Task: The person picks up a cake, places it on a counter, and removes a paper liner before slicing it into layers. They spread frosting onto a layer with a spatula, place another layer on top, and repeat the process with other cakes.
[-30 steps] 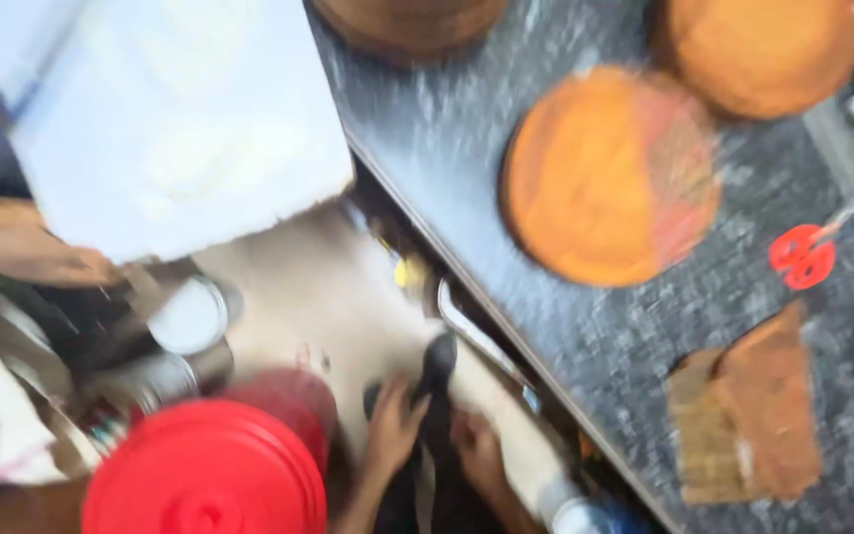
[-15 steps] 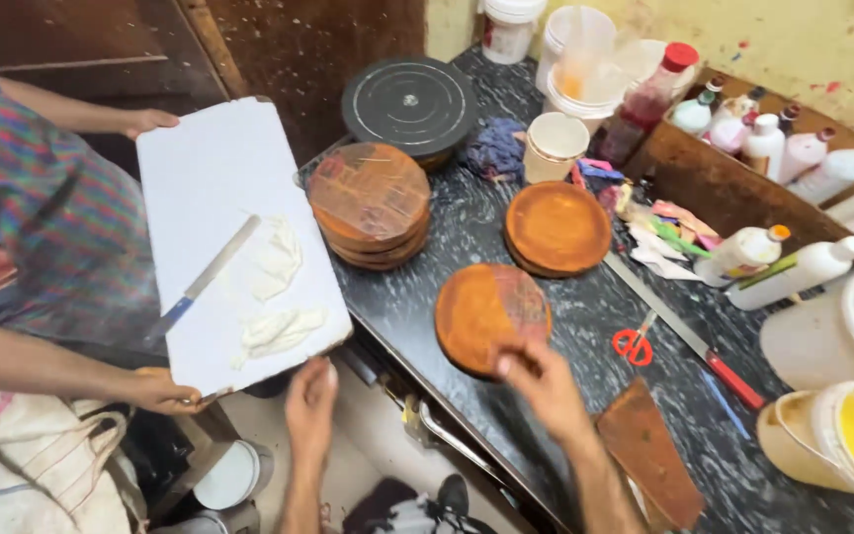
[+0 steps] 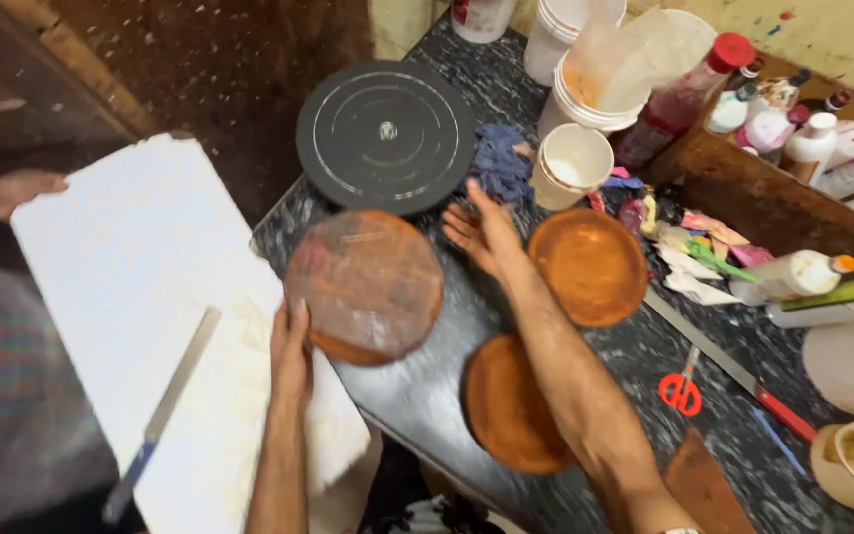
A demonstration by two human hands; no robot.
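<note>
A stack of round brown boards under a clear film lies at the near-left corner of the dark stone counter. My left hand rests with straight fingers against the stack's near-left edge. My right hand is open with fingers spread, just right of the stack and below a black round turntable. Neither hand holds anything. My right forearm crosses over another round brown board. A third round board lies right of my right hand.
Another person's hand holds a white board at left, carrying a long knife and pale strips. Also on the counter are a white cup, blue rag, red scissors, red-handled blade, bottles and buckets.
The view swung up from the floor to the counter. Both my hands rose from below the counter edge to the film-covered stack, left at its near edge, right beside it.
</note>
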